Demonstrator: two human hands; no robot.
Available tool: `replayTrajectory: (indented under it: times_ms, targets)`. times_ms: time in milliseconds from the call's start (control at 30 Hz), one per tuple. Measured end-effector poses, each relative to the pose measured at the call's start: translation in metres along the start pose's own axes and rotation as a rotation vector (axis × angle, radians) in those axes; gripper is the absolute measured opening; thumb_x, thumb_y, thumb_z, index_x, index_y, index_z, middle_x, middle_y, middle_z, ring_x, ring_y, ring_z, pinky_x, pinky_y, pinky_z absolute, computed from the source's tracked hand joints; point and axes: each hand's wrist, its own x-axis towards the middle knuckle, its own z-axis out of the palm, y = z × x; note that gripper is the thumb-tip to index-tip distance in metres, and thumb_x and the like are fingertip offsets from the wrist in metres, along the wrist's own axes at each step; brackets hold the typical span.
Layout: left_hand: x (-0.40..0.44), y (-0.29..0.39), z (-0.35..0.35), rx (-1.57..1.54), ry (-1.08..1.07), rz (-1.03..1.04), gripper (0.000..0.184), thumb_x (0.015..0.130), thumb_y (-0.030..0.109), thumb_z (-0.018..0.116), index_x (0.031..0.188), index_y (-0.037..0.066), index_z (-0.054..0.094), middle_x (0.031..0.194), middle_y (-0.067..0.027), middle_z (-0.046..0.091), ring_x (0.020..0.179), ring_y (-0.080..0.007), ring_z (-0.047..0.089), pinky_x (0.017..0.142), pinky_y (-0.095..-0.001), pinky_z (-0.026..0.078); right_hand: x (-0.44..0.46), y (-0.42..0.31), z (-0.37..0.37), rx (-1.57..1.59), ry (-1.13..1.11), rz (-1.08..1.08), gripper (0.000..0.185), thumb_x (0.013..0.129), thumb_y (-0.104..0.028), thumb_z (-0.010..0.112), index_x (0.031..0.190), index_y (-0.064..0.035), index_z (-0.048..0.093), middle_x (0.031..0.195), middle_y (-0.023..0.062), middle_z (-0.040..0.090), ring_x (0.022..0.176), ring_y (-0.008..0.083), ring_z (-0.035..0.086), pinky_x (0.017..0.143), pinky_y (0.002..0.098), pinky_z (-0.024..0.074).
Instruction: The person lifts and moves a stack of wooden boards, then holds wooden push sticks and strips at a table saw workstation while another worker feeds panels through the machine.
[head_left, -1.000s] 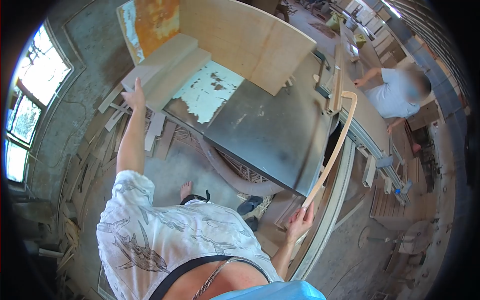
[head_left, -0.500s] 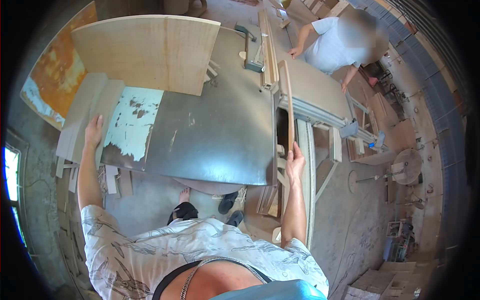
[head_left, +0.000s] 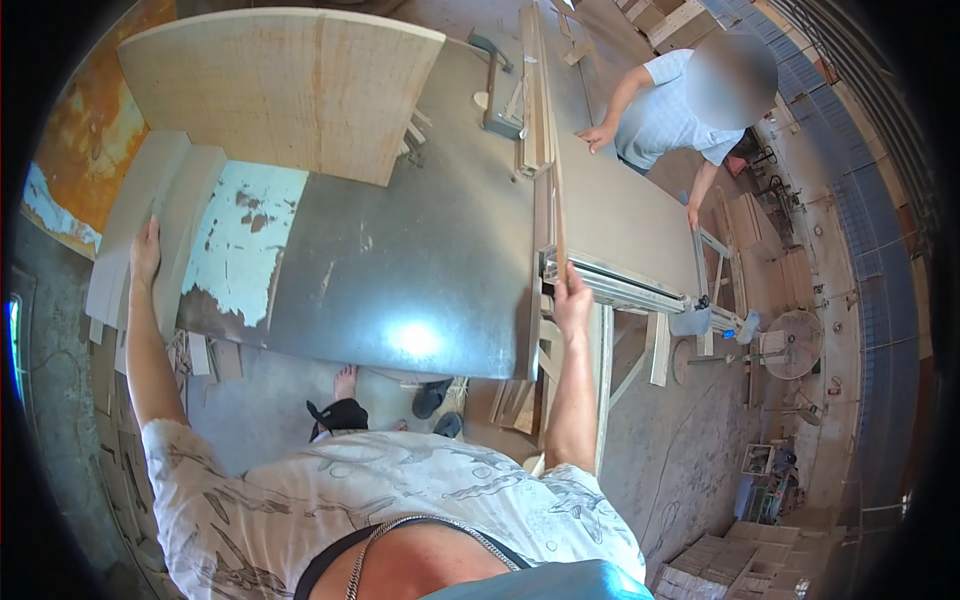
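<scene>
My right hand (head_left: 573,302) is closed around the near end of a long, thin wooden strip (head_left: 561,215). This strip runs away from me between the dark metal machine table (head_left: 400,270) and a wide brown panel (head_left: 635,215). Over on the left, my left hand (head_left: 146,258) lies on a stack of grey-brown boards (head_left: 185,215), fingers stretched out along the top. A person in a light shirt (head_left: 655,115) stands beyond the panel, one hand (head_left: 598,135) near its far edge and the other (head_left: 693,213) at its right corner.
A large plywood sheet (head_left: 270,95) stands on the table behind the stack. A grey guard-like fixture (head_left: 503,105) and wooden lengths (head_left: 536,100) sit at the far side. A metal rail (head_left: 620,287) borders the panel. A round fan (head_left: 793,345) stands at right.
The panel and its metal rail have come nearer to me. My right hand has moved slightly forward, and the strip now lies close along the panel's edge. My left hand remains on the boards.
</scene>
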Motion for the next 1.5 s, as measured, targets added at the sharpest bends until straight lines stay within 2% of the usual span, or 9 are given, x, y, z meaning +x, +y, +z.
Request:
replayTrajectory:
  times_ms: [233, 367, 533, 733, 867, 1033, 1133, 1300, 1500]
  targets:
    - [-0.153, 0.151, 0.068, -0.271, 0.049, 0.171, 0.050, 0.105, 0.044, 0.058, 0.129, 0.001, 0.070, 0.116, -0.0161, 0.077, 0.107, -0.0274, 0.073, 0.095, -0.0387, 0.055, -0.100, -0.074, -0.045, 0.092, -0.133, 0.328, 0.050, 0.100, -0.005, 0.062, 0.149, -0.0003, 0.053, 0.145, 0.0249, 0.060, 0.136, 0.0312, 0.058, 0.114, 0.0366, 0.0456]
    - [-0.339, 0.270, 0.125, -0.838, -0.850, -0.047, 0.025, 0.103, 0.022, 0.064, 0.111, 0.000, 0.071, 0.096, -0.0123, 0.076, 0.078, -0.0185, 0.073, 0.066, -0.0318, 0.060, -0.150, -0.075, -0.052, 0.145, -0.102, 0.324, 0.049, 0.101, -0.004, 0.059, 0.149, 0.0003, 0.053, 0.144, 0.0261, 0.059, 0.137, 0.0338, 0.057, 0.115, 0.0379, 0.0447]
    - [-0.511, 0.333, 0.219, -0.984, -1.571, -0.437, 0.066, 0.093, 0.044, 0.080, 0.126, -0.008, 0.059, 0.122, -0.0239, 0.069, 0.115, -0.0307, 0.071, 0.092, -0.0402, 0.062, -0.239, -0.070, -0.063, 0.137, 0.027, 0.237, 0.048, 0.100, -0.004, 0.059, 0.147, 0.0000, 0.055, 0.132, 0.0311, 0.064, 0.123, 0.0421, 0.065, 0.099, 0.0426, 0.0538]
    - [-0.615, 0.393, 0.293, -1.186, -1.594, -0.772, 0.081, 0.093, 0.067, 0.068, 0.133, -0.003, 0.058, 0.135, -0.0144, 0.061, 0.131, -0.0255, 0.055, 0.114, -0.0417, 0.044, -0.371, -0.125, -0.132, 0.166, -0.061, 0.480, 0.045, 0.102, -0.005, 0.060, 0.145, 0.0043, 0.056, 0.139, 0.0258, 0.064, 0.131, 0.0303, 0.063, 0.106, 0.0368, 0.0499]
    - [-0.649, 0.397, 0.281, -1.216, -1.683, -0.769, 0.082, 0.091, 0.074, 0.065, 0.132, 0.003, 0.061, 0.124, -0.0064, 0.065, 0.116, -0.0205, 0.059, 0.104, -0.0370, 0.046, -0.424, -0.133, -0.153, 0.184, -0.022, 0.497, 0.044, 0.101, -0.006, 0.063, 0.144, 0.0033, 0.058, 0.139, 0.0238, 0.065, 0.127, 0.0252, 0.066, 0.102, 0.0350, 0.0518]
    - [-0.665, 0.392, 0.233, -0.891, -1.420, -0.448, 0.043, 0.091, 0.036, 0.083, 0.113, 0.002, 0.068, 0.104, -0.0070, 0.069, 0.097, -0.0148, 0.066, 0.074, -0.0307, 0.059, -0.386, -0.140, -0.178, 0.230, 0.099, 0.358, 0.045, 0.102, -0.005, 0.063, 0.145, 0.0051, 0.056, 0.137, 0.0237, 0.067, 0.120, 0.0226, 0.067, 0.098, 0.0343, 0.0530]
    - [-0.644, 0.385, 0.208, -0.896, -1.387, -0.425, 0.042, 0.092, 0.036, 0.082, 0.111, 0.001, 0.068, 0.102, -0.0068, 0.069, 0.091, -0.0146, 0.066, 0.070, -0.0285, 0.058, -0.362, -0.111, -0.161, 0.236, 0.157, 0.281, 0.048, 0.104, -0.008, 0.062, 0.151, 0.0000, 0.053, 0.113, 0.0085, 0.070, 0.075, 0.0086, 0.058, 0.063, 0.0250, 0.0470]
    - [-0.545, 0.321, 0.133, -0.938, -1.500, -0.445, 0.041, 0.095, 0.029, 0.079, 0.119, -0.001, 0.068, 0.106, -0.0103, 0.072, 0.095, -0.0200, 0.070, 0.081, -0.0357, 0.059, -0.334, -0.112, -0.112, 0.634, 0.146, 0.365, 0.052, 0.107, -0.009, 0.058, 0.158, -0.0102, 0.047, 0.078, -0.0049, 0.055, 0.057, 0.0030, 0.043, 0.046, 0.0229, 0.0359]
    - [-0.408, 0.169, -0.063, -0.869, -1.258, -0.351, 0.048, 0.091, 0.025, 0.082, 0.124, -0.006, 0.065, 0.112, -0.0170, 0.075, 0.099, -0.0246, 0.076, 0.086, -0.0387, 0.062, -0.320, -0.234, -0.026, 1.155, -0.157, 0.790, 0.053, 0.108, -0.012, 0.056, 0.159, -0.0124, 0.042, 0.082, 0.0047, 0.059, 0.055, 0.0076, 0.048, 0.044, 0.0248, 0.0417]
